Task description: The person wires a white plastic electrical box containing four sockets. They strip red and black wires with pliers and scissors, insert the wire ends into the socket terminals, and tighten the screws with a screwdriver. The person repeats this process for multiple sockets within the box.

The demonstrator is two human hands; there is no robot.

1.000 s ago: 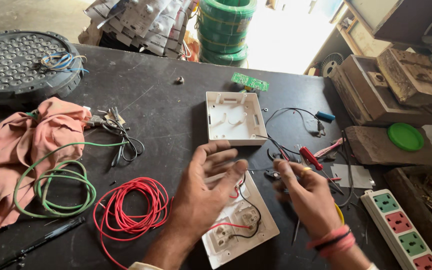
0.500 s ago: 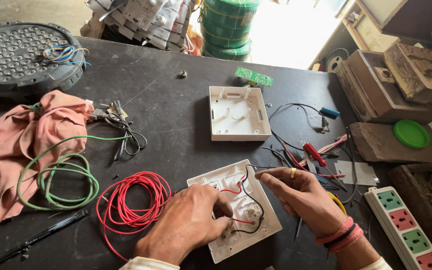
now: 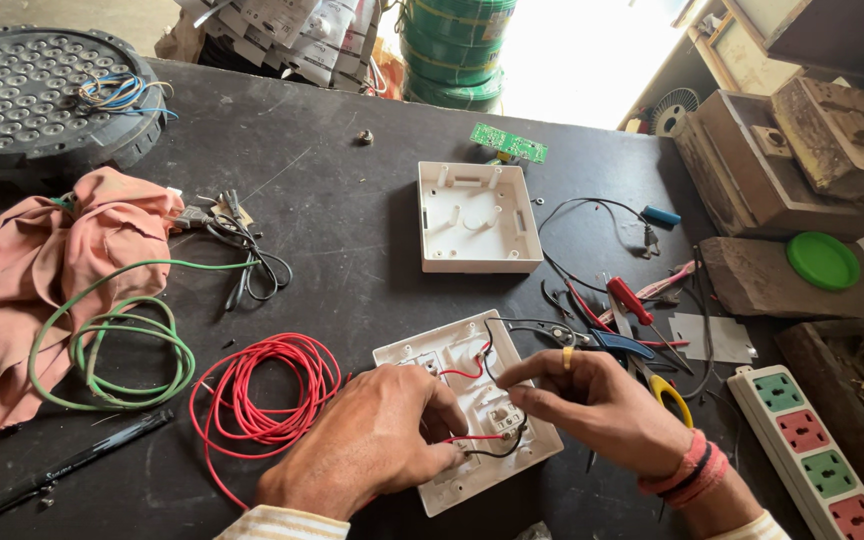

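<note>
- Switch plate (image 3: 472, 410) — white, lying back-side up on the black table (image 3: 352, 230), at approx 6 o'clock of the view, short red and black wires (image 3: 472, 372) looped across its terminals.
- L hand (image 3: 372, 445) rests on the plate's 7 o'clock edge, knuckles up, fingers curled down and pressing on the plate; can't tell if they pinch a wire.
- R hand (image 3: 597, 405) comes in from 4 o'clock, yellow ring on one finger, red and black bands at the wrist; index finger and thumb brought together over the plate's middle, tips at a terminal w/ the wires — what's pinched is too small to tell.
- Red wire coil (image 3: 267, 390) just beside the L hand, at its 10 o'clock.
- Green wire coil (image 3: 117, 345) further toward 9 o'clock, partly over a pink cloth (image 3: 47, 270).
- White back box (image 3: 477, 218), open side up, at 12 o'clock of the plate, well apart.
- Red-handled screwdriver (image 3: 637, 305) and blue-yellow handled pliers (image 3: 642, 360) near the R hand, approx 1–2 o'clock.
- Power strip (image 3: 817, 455) w/ green and red sockets at 3 o'clock of the R hand.
</note>
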